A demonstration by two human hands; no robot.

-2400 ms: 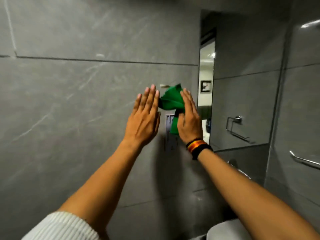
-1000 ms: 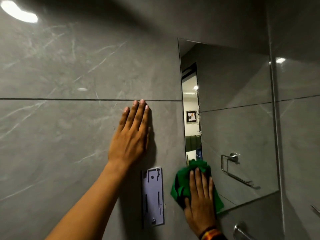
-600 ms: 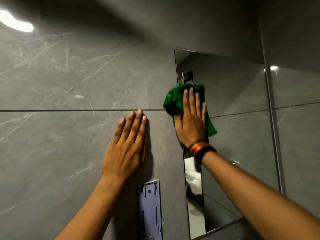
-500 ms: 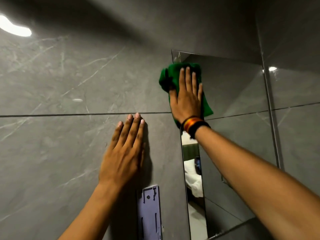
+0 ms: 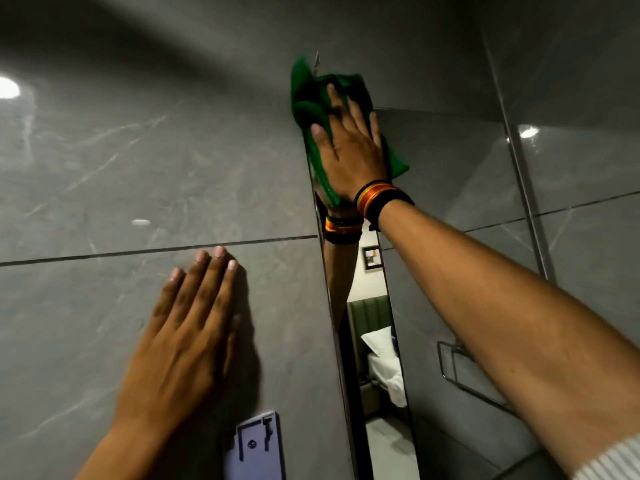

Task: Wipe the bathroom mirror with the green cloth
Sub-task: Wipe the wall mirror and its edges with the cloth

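Mirror (image 5: 450,209) under flat right hand (image 5: 349,150) (cloth (image 5: 308,95) beneath)

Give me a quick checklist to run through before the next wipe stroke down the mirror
1. Green cloth under the right hand: ok, the palm presses it flat.
2. Cloth on the glass: not ok, its upper part rides over the mirror top corner onto the wall tile.
3. Left hand braced: ok, flat on the tile, off the mirror.
4. Path below the cloth: ok, nothing sits on the glass there.
5. Streaks left behind: cannot tell.
6. Plastic bracket beside the mirror: ok, outside the stroke.
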